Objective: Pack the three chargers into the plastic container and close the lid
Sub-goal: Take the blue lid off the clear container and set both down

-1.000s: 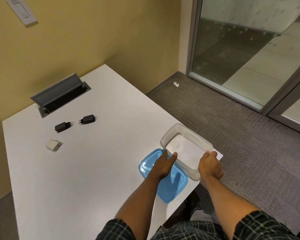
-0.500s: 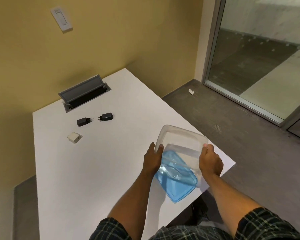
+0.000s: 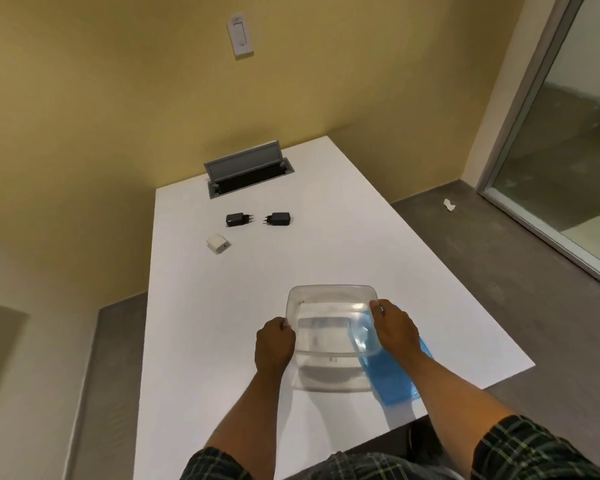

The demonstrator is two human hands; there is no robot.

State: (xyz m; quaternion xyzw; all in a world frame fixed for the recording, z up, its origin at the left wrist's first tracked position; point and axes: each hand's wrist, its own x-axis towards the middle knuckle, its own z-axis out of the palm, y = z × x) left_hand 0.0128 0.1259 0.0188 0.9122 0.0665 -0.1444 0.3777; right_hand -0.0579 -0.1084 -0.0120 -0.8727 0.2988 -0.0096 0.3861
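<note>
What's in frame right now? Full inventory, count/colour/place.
black chargers: 2, black, far part of table, side by side, prongs facing each other
white charger: 1, white, left of and nearer than the black pair
container: 1, clear, empty, near table centre, held
lid: 1, blue, on table under container's right side
table: 1, white
cable hatch: 1, grey, open, table's far end
wall switch: 1, white, yellow wall
left hand: on container's left rim
right hand: on container's right rim

Left hand (image 3: pixel 274 346): fingers curled, clasping the left wall of the clear rectangular plastic container (image 3: pixel 329 296). Right hand (image 3: pixel 395 329): fingers curled over its right rim, thumb on top. Both forearms bare, extended forward; dark plaid sleeves (image 3: pixel 534 448) at the elbows.
</note>
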